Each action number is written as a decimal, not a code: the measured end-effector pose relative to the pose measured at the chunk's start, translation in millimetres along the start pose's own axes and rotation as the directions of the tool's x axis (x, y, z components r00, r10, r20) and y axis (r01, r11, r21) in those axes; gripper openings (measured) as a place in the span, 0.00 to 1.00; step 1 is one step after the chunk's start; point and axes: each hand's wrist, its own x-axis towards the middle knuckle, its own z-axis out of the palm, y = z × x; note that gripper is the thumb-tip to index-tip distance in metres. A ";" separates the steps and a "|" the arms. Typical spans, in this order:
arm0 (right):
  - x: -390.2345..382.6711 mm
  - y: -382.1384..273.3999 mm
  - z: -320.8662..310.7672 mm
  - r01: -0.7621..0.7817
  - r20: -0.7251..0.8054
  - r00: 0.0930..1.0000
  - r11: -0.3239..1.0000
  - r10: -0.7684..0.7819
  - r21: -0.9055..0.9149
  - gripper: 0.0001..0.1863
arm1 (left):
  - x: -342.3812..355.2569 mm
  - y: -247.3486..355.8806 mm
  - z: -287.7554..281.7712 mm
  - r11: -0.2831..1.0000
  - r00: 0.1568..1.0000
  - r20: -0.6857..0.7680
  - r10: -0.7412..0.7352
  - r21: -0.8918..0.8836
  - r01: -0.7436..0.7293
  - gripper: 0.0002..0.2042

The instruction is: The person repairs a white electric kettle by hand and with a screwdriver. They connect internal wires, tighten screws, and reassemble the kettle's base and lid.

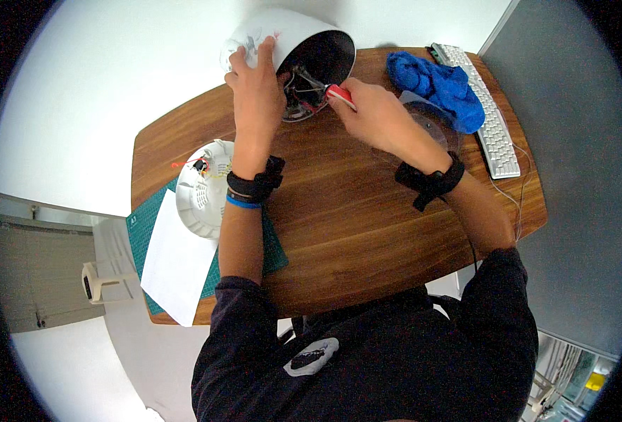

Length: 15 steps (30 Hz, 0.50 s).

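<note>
A white rounded appliance housing (258, 32) lies tilted at the far edge of the table, its dark open end turned toward me and to the right. Wires and metal parts (302, 95) show inside the opening. My left hand (258, 91) grips the housing, fingers spread over its outer wall and thumb near the rim. In my right hand (374, 116) is a screwdriver (342, 97) with a red and white handle, its metal shaft pointing into the opening. The tip is lost among the dark parts.
Left of my left forearm, a round white plastic base (202, 200) with wires overlaps white paper (177, 260) on a green cutting mat (272, 246). At right are a blue cloth (438, 88), a white keyboard (497, 141) and a clear plastic piece (430, 126). A grey partition (571, 176) borders the table.
</note>
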 end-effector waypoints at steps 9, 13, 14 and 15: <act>-8.3 -17.9 5.3 0.041 -0.079 0.995 0.967 -0.063 -0.252 0.19 | -3.4 -1.1 -1.0 0.998 0.996 -0.052 0.068 -0.010 -0.068 0.35; -0.8 -0.6 0.9 -0.045 -0.004 0.999 0.993 0.045 0.109 0.19 | -3.1 -1.7 -0.4 0.998 0.998 -0.028 0.056 -0.012 -0.056 0.36; 0.8 0.4 -0.7 -0.073 0.031 0.997 0.981 0.068 0.179 0.19 | -3.2 -3.4 0.0 0.998 0.998 -0.023 0.059 0.002 -0.059 0.37; 2.1 2.7 -2.4 -0.109 0.063 0.993 0.964 0.096 0.243 0.19 | -2.7 -3.0 1.4 0.998 0.998 -0.025 0.055 0.010 -0.054 0.37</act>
